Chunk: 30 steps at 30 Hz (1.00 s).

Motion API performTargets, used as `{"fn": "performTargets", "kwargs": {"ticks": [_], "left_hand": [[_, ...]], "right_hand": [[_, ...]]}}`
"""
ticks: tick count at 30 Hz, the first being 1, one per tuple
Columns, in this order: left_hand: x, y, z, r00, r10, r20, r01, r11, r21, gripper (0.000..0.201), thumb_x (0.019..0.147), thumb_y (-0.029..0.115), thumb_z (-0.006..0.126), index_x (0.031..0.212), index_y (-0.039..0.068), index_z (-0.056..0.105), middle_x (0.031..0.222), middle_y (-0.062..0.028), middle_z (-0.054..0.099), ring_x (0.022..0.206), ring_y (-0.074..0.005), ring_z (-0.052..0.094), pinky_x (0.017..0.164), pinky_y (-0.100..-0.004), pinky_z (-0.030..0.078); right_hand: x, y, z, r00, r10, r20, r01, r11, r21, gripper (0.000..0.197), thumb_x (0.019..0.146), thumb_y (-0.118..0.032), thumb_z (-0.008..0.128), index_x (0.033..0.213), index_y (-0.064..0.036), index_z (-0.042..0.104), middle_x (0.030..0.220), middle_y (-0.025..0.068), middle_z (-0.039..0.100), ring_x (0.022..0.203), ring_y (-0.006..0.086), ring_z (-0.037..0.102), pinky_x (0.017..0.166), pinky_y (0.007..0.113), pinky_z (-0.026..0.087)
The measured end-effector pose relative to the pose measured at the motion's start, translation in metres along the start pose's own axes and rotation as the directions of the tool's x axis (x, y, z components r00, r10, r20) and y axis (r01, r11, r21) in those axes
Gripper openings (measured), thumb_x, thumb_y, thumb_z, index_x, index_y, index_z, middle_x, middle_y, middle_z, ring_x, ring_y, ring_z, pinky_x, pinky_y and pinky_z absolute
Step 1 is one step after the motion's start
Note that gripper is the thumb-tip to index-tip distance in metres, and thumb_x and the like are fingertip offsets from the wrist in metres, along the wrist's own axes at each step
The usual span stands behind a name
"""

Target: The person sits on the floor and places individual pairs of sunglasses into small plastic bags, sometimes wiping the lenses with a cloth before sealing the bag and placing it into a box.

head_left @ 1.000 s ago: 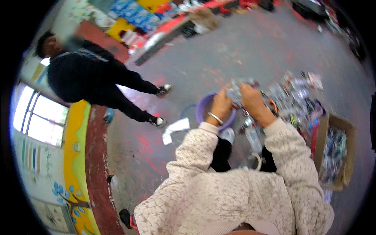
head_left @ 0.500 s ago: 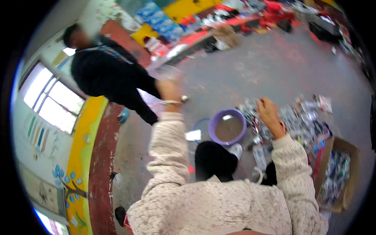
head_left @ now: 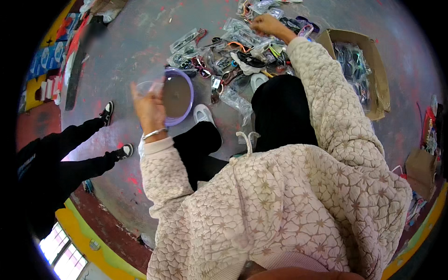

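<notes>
Now that the left hand [head_left: 150, 112] is back from far out to the side, its blurry fingers are by one purple tub [head_left: 191, 88]; I cannot tell if they pinch anything. The right hand [head_left: 273, 27] is farther from the tub than before. Its fingers are bent over one heap of clear bags [head_left: 237, 31], too many to count; any pinch is hidden. One cardboard box [head_left: 378, 70] sits right of those fingers. One other person [head_left: 77, 135] stands left of the left fingers.
</notes>
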<state>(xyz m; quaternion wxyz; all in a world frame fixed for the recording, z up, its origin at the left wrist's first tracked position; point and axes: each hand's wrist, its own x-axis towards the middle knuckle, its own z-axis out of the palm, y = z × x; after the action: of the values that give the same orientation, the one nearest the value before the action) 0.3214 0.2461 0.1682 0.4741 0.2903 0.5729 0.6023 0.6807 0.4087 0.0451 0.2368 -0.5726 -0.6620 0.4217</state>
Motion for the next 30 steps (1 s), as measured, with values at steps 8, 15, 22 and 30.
{"fn": "performTargets", "kwargs": {"ticks": [8,15,22,30], "left_hand": [[0.012,-0.034,0.007,0.957,-0.277,0.081,0.288,0.933,-0.217,0.069,0.075,-0.018,0.026,0.137,0.007,0.005,0.132,-0.0298,0.02,0.12,-0.0444,0.032,0.1,-0.0465,0.036],[0.016,-0.032,0.015,0.931,-0.355,0.083,0.365,0.901,-0.236,0.064,0.073,-0.017,0.026,0.133,0.0,0.013,0.131,-0.0292,0.025,0.121,-0.0426,0.031,0.102,-0.0447,0.035],[0.013,-0.027,0.027,0.91,-0.407,0.079,0.415,0.893,-0.172,0.062,0.072,-0.016,0.027,0.132,-0.004,0.015,0.13,-0.0279,0.029,0.121,-0.0405,0.033,0.101,-0.0442,0.035],[0.015,-0.035,0.018,0.918,-0.379,0.121,0.395,0.9,-0.185,0.067,0.079,-0.013,0.03,0.138,0.006,0.004,0.13,-0.0304,0.027,0.117,-0.0387,0.04,0.098,-0.0418,0.038]], "right_hand": [[-0.017,0.095,0.139,0.996,-0.038,0.081,0.076,0.841,-0.535,0.038,0.071,-0.025,0.063,0.1,-0.0021,0.054,0.097,0.0185,0.057,0.091,0.0342,0.056,0.074,0.043,0.046],[-0.013,0.132,0.182,0.983,-0.178,0.037,0.143,0.637,-0.758,0.027,0.071,-0.02,0.062,0.091,-0.0027,0.056,0.087,0.0133,0.057,0.077,0.03,0.06,0.068,0.041,0.049],[-0.003,0.138,0.135,0.998,0.003,0.055,0.016,0.943,-0.333,0.03,0.068,-0.023,0.062,0.086,0.0011,0.061,0.081,0.0187,0.062,0.075,0.0314,0.06,0.068,0.039,0.046],[0.041,0.141,0.094,0.987,0.144,0.067,-0.143,0.989,-0.029,0.028,0.073,-0.026,0.06,0.085,-0.0001,0.063,0.073,0.013,0.061,0.07,0.0225,0.058,0.064,0.034,0.044]]}}
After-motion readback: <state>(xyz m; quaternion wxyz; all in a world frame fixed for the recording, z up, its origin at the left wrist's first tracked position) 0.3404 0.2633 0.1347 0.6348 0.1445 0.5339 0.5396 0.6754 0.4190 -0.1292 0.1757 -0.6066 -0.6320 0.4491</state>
